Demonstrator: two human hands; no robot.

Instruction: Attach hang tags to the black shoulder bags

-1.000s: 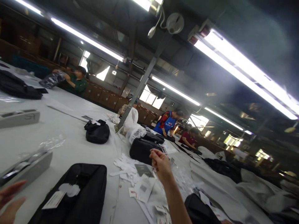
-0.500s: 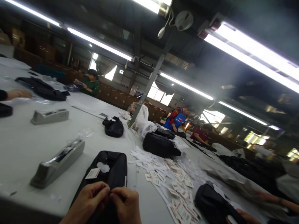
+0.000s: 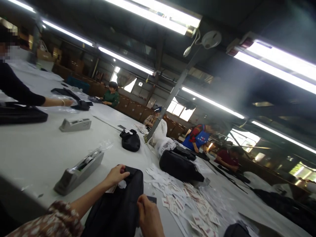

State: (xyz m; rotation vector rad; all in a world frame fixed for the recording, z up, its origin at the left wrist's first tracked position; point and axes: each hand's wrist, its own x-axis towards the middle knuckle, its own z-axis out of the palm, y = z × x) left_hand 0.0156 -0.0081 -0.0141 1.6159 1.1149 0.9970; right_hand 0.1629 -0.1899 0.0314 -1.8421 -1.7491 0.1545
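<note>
Past the black bag (image 3: 123, 204) lies open tabletop (image 3: 115, 158), flanked by tape dispenser (image 3: 81, 170) and labels (image 3: 197, 205).

You face glaring tube lights (image 3: 274, 72) left and right of the slanted pillar (image 3: 169, 102), with blown-out windows (image 3: 186, 114) beyond it. Milky haze (image 3: 222, 70) veils the dim ceiling (image 3: 230, 18) to its right; below it, your black bag (image 3: 120, 207) loses surface detail in shadow.

Black bag (image 3: 118, 207), dark all over, long, corners rounded | lying down on the pale bench (image 3: 118, 156), far end visible, near end out of my sight | crumpled white piece (image 3: 122, 184) on its upper face, pale tag (image 3: 112, 189) beside it, mostly hidden by the left hand's (image 3: 117, 174) wrist
</note>
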